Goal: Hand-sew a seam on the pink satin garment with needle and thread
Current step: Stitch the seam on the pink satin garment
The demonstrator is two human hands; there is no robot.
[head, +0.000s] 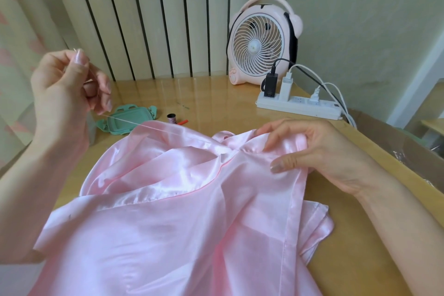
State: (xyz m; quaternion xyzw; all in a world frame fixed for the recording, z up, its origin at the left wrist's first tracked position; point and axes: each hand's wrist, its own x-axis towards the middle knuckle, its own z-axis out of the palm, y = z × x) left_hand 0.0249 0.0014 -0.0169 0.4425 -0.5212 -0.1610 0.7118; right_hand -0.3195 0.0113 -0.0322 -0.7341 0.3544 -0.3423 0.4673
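In front of the fan (262, 48), the left hand (69, 86) pinches the needle (76, 50), its thread (125, 120) tight from the pink cloth (168, 211) the right hand (319, 151) grips, so the sewing looks partway done.

Garment (168, 211) covers the near worktop (211, 96). Bare strip beyond, bounded by lid (127, 119) left, fan (260, 43) and power strip (300, 104) right.

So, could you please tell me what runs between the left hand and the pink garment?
A taut thread, from the needle in the left hand to the garment; head view.
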